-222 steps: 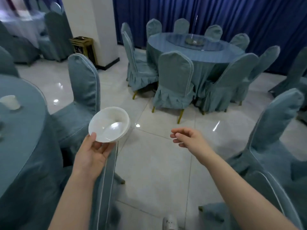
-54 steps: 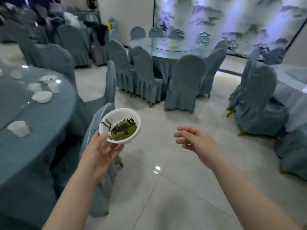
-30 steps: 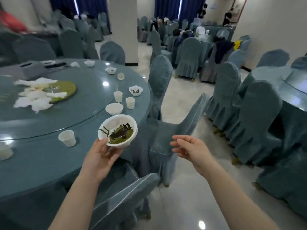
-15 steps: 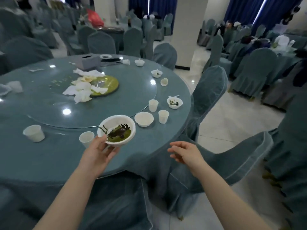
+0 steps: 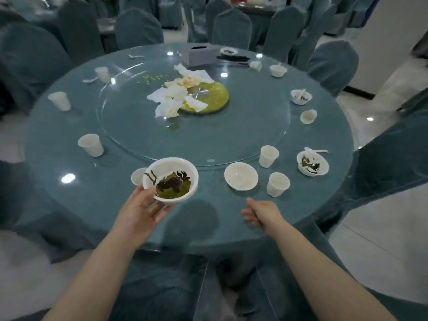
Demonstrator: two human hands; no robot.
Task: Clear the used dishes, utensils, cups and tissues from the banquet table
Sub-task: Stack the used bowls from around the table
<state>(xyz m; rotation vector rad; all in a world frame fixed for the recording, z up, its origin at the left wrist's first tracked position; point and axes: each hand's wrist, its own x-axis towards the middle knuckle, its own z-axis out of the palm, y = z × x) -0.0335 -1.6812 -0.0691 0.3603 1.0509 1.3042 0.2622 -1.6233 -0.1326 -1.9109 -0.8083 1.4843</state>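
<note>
Holding a bowl of leftovers (image 5: pixel 170 179) from beneath, the left hand (image 5: pixel 139 210) grips its rim; liquid may slop if tilted. Beyond the right hand's (image 5: pixel 261 213) relaxed, empty fingers (image 5: pixel 247 213), an empty bowl (image 5: pixel 240 176) looks light, best pinched by its rim.

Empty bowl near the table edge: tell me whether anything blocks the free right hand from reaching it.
Nothing visible does. The right hand hovers open over bare tablecloth just short of the empty bowl; the paper cup stands off to the bowl's right.
</note>
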